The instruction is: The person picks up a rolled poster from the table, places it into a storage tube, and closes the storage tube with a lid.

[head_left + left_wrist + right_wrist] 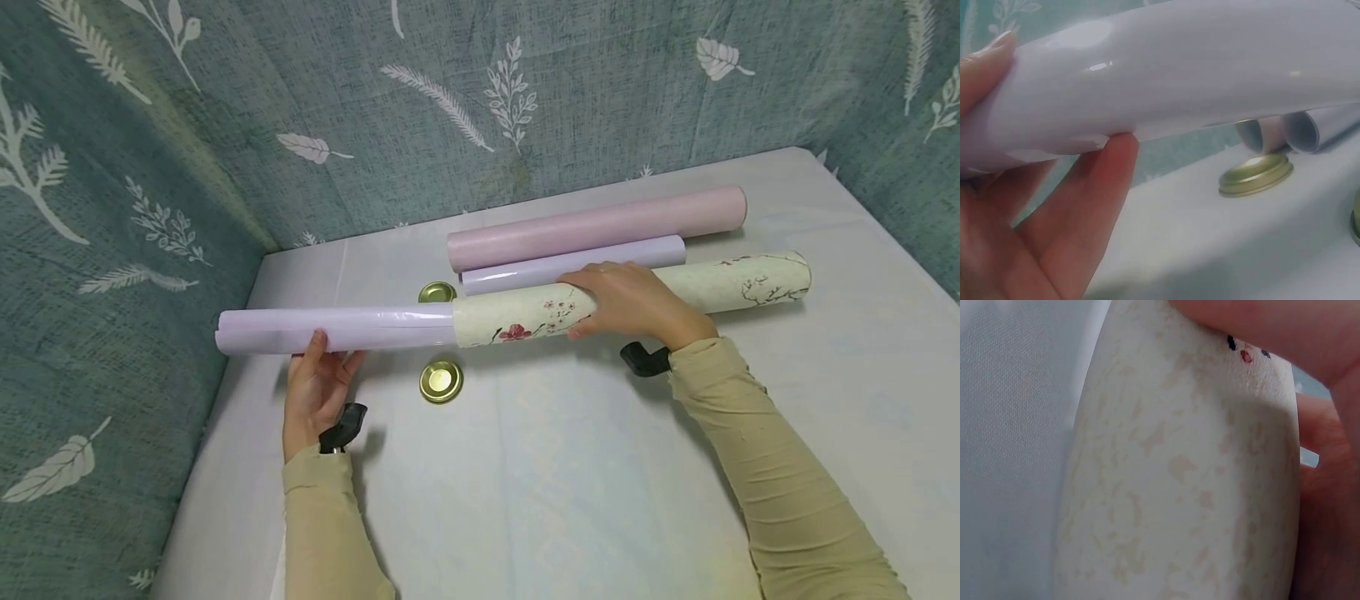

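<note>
Across the middle of the head view, our left grip [315, 396] pinches the lilac roll [390, 327] at left, that roll's right end passing out of sight at the mouth of the floral roll [720, 285], which our right grip [637, 302] clasps from above, right of centre. Along the left wrist view's upper half we see the lilac roll, a gold lid [1255, 175] below it, right of centre. Up the right wrist view's centre runs the floral roll, our right grip at its upper right.

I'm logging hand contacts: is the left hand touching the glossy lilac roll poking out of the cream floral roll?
Touching. In the left wrist view, the left hand has a fingertip against the glossy lilac roll.
</note>
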Tool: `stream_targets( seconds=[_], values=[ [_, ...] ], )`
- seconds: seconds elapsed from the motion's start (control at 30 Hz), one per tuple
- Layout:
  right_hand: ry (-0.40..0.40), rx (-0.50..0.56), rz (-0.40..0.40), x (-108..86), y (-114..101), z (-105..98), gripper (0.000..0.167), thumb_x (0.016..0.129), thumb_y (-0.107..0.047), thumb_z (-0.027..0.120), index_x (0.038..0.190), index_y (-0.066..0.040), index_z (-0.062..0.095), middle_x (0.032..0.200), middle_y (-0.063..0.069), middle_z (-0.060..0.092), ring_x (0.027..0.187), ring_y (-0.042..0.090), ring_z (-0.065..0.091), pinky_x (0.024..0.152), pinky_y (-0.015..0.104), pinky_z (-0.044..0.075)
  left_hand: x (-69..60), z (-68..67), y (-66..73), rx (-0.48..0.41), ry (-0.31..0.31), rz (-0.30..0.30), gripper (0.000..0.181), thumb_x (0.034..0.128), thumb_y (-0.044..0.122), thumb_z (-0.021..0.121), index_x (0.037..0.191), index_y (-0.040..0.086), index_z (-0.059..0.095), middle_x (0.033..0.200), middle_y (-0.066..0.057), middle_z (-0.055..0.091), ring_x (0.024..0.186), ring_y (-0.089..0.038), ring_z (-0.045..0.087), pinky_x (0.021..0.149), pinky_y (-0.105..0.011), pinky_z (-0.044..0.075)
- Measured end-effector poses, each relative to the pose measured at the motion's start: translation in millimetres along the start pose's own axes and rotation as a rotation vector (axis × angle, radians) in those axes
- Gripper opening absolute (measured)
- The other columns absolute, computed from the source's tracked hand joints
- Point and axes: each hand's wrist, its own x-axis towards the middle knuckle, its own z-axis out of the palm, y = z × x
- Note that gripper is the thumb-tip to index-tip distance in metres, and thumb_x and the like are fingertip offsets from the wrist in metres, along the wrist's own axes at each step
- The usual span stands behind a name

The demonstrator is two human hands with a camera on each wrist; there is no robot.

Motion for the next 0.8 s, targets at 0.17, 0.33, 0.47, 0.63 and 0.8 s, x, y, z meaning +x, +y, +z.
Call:
stream_targets(
  seconds=[0.17,0.33,0.47,0.63,0.8],
  values=[
    [0.002,0.005,-0.002,0.0,-0.7,0.6,0.075,0.06,-0.051,0.076,0.125,-0.024,0.051,0.111,0.0,0.057,0.099,0.017,0.051,0.08,0.039,0.04,-0.6,1.8,-0.7,-0.007,-0.008,-0.007,0.031,0.0881,0.005,0.053,0.117,0.007,0.043,0.109,-0.012,0.053,0.098,-0.027,0.056,0.08,-0.048,0.046],
    [-0.007,0.01,-0.005,0.1,-1.1,0.9,0.075,0.059,-0.051,0.076,0.125,-0.024,0.051,0.111,0.0,0.057,0.099,0.016,0.051,0.08,0.039,0.04,-1.1,2.6,-1.7,0.023,-0.02,-0.023,0.033,0.0882,0.005,0.053,0.119,0.008,0.042,0.112,-0.012,0.052,0.101,-0.027,0.055,0.084,-0.048,0.043],
    [-0.017,0.012,-0.012,0.7,-1.1,2.3,0.076,0.06,-0.051,0.076,0.126,-0.023,0.051,0.112,0.0,0.057,0.101,0.017,0.051,0.082,0.039,0.04,-1.4,2.1,-2.5,0.059,-0.072,-0.022,0.032,0.0875,0.007,0.055,0.117,0.008,0.043,0.11,-0.011,0.052,0.101,-0.027,0.054,0.085,-0.046,0.044],
    [-0.03,0.002,-0.026,1.6,-0.9,4.3,0.076,0.06,-0.05,0.076,0.126,-0.022,0.051,0.112,0.001,0.057,0.102,0.018,0.051,0.084,0.041,0.04,0.5,1.9,-3.6,0.057,-0.176,-0.038,0.039,0.0862,0.025,0.059,0.117,0.011,0.04,0.111,-0.01,0.049,0.104,-0.028,0.051,0.086,-0.047,0.042],
    [-0.027,0.008,-0.023,2.1,-1.2,7.0,0.076,0.06,-0.05,0.077,0.125,-0.021,0.051,0.114,0.001,0.057,0.104,0.019,0.051,0.085,0.042,0.039,1.1,0.2,-3.2,0.002,-0.204,-0.038,0.045,0.0866,0.035,0.057,0.12,0.014,0.036,0.115,-0.01,0.045,0.109,-0.03,0.047,0.091,-0.051,0.037]
  ],
)
